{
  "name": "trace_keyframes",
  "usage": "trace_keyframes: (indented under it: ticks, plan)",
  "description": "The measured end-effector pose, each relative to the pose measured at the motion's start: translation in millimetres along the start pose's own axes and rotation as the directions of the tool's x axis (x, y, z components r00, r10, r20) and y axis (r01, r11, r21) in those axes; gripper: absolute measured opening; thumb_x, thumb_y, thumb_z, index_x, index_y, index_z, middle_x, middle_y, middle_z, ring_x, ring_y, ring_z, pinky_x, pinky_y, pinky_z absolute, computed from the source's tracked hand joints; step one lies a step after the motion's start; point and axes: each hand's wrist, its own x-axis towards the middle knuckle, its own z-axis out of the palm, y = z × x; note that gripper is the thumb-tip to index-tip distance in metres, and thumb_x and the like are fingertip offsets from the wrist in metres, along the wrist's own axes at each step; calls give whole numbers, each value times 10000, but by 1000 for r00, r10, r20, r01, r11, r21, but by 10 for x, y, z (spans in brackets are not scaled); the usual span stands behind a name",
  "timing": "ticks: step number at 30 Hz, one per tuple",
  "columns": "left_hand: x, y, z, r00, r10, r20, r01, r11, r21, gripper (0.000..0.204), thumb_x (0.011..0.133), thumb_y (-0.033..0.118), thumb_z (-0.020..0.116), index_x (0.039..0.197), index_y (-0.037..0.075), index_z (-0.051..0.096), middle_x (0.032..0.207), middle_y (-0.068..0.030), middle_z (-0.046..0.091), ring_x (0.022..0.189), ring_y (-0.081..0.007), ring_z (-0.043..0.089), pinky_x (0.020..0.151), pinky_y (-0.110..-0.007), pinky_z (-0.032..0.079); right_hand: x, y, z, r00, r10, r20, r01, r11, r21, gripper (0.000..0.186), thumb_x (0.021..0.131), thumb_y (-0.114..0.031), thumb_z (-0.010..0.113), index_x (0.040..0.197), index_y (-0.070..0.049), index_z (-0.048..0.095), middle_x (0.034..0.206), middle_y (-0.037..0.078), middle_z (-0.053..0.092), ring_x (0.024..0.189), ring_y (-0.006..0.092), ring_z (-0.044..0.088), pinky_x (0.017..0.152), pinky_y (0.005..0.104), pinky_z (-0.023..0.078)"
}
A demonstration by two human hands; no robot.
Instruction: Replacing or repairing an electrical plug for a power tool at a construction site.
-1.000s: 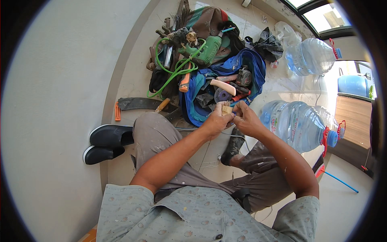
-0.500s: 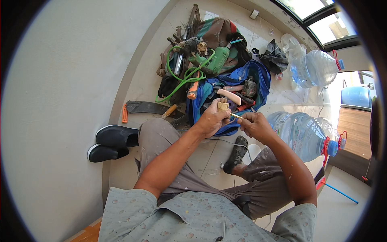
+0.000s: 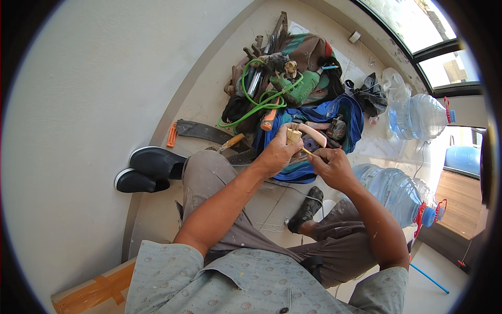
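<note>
My left hand (image 3: 281, 155) is closed on a small pale-yellow block (image 3: 294, 136), holding it between thumb and fingers above the tool bag. Close beside it, my right hand (image 3: 333, 167) pinches a thin yellow stick (image 3: 307, 151). The stick's far end points at the left thumb and the block; whether it touches them I cannot tell. Behind the hands lies an open blue bag (image 3: 354, 118) with tools in it. A pale pink curved piece (image 3: 314, 135) sits just past the block, partly hidden by my left hand.
A green power drill (image 3: 303, 88) with a green cord lies on the tool pile. Left of it are a saw (image 3: 201, 131) and black shoes (image 3: 157, 163). Large water bottles (image 3: 384, 186) stand at the right. My black-socked foot (image 3: 306, 209) rests on the tiles.
The view has shifted, so the bag, tools and bottles appear lower and mostly farther right. Both hands keep their grips on the block and the stick, close together.
</note>
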Motion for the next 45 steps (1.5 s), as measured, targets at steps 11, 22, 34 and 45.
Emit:
trace_keyframes:
  ticks: [11,22,34,45]
  plan:
    - [-249,728,-470,872,371,-320,-447,869,-211,315,901,12,544,1177,63,400,999,-60,493,852,-138,521,736,-296,462,844,174,132,976,143,161,-195,906,377,439,953,-372,544,1098,41,578,745,85,615,530,130,576,471,231,460]
    - [-418,783,-821,768,393,-506,-560,796,-232,194,884,-5,556,1040,59,459,870,-71,530,768,-187,536,692,-330,439,1467,247,704,907,379,-182,-348,920,183,470,762,-169,699,1143,20,498,849,151,615,574,268,626,492,380,517]
    - [-632,848,-799,767,412,-493,-570,790,-226,253,886,-8,549,1090,50,410,936,-74,515,800,-166,537,713,-313,467,2306,78,-44,629,-8,-777,91,994,64,243,786,-207,567,818,9,675,758,191,668,736,320,654,715,402,492]
    - [-774,771,-745,755,424,-501,-593,767,-245,278,894,1,545,1126,78,412,969,-41,487,848,-141,505,743,-292,440,4576,1934,-285,848,398,-350,-394,915,87,301,775,-276,708,870,10,711,934,178,693,845,327,679,734,430,529]
